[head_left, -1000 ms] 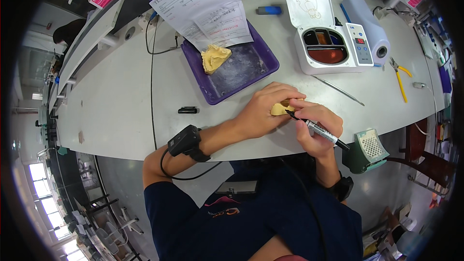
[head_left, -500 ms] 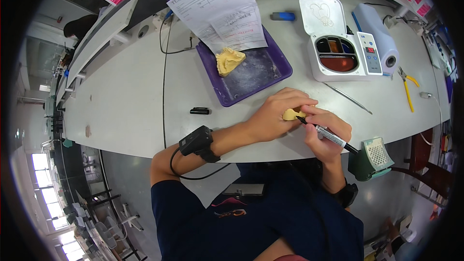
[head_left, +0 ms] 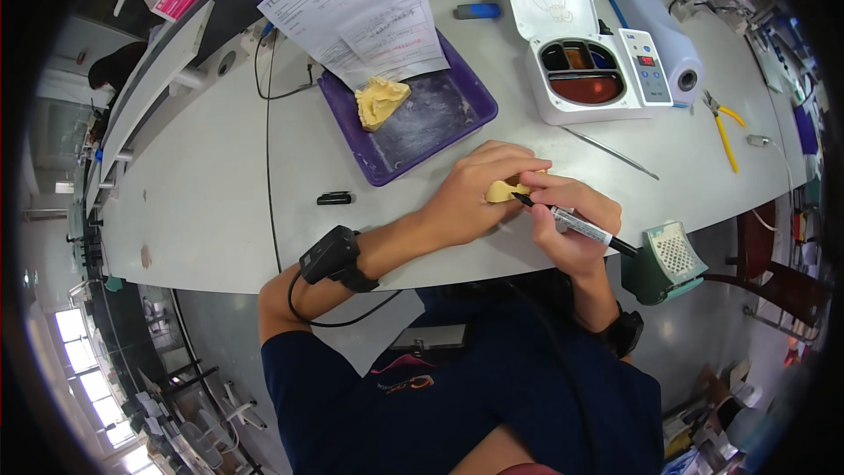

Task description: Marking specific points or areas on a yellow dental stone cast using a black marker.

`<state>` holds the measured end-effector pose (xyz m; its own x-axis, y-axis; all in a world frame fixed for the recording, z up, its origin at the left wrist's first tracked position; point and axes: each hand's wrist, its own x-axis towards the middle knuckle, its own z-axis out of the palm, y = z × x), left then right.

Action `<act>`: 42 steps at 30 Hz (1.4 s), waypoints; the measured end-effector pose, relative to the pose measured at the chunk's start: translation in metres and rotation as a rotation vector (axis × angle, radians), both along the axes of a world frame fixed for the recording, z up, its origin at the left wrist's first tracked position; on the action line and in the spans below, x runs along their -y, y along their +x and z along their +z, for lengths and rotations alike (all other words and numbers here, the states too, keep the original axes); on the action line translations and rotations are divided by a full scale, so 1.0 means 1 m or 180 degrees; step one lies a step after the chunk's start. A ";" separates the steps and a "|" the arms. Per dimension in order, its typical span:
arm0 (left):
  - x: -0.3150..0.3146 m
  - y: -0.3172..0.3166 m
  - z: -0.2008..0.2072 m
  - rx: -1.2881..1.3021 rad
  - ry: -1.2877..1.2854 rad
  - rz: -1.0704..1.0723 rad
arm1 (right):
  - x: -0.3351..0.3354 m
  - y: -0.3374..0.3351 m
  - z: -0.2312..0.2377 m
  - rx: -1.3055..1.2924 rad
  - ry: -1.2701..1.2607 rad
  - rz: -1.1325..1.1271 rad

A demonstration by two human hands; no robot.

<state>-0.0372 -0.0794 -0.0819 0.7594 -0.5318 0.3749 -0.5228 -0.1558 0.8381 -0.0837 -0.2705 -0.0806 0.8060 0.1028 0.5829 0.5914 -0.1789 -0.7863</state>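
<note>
My left hand [head_left: 466, 192] is closed around a small yellow plaster dental cast [head_left: 501, 193] near the table's front edge; fingers hide most of the cast. In my right hand [head_left: 580, 207] is a black-and-white marker pen [head_left: 582, 229], pinched like a writing tool. Its black tip meets or nearly meets the cast's visible face. A black pen cap [head_left: 334, 198] lies left of my left forearm. Beyond the hands, a second yellow cast [head_left: 381, 102] rests in a purple tray [head_left: 440, 116], next to a printed paper sheet [head_left: 365, 22] leaning over the tray's far side.
A white wax heater [head_left: 571, 113] with its lid up stands at the far right. Before it lies a thin metal instrument [head_left: 613, 153]. Yellow-handled pliers [head_left: 728, 141] are farther right. A green box with a perforated top [head_left: 664, 266] sits at the front edge by my right wrist.
The whole view has shifted, so the table items appear farther left and slightly higher. Both hands keep their grips, with the marker tip still at the cast.
</note>
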 end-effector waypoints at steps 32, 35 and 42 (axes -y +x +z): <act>-0.001 0.000 0.002 -0.0092 0.0023 -0.0019 | 0.000 0.000 -0.001 -0.0103 0.0041 -0.0103; -0.001 0.000 0.003 -0.0079 -0.0024 -0.0048 | 0.000 -0.001 0.000 -0.0076 -0.0034 -0.0114; -0.002 0.000 0.003 -0.0073 0.0037 -0.0029 | 0.001 0.000 0.000 -0.0071 0.0046 -0.0073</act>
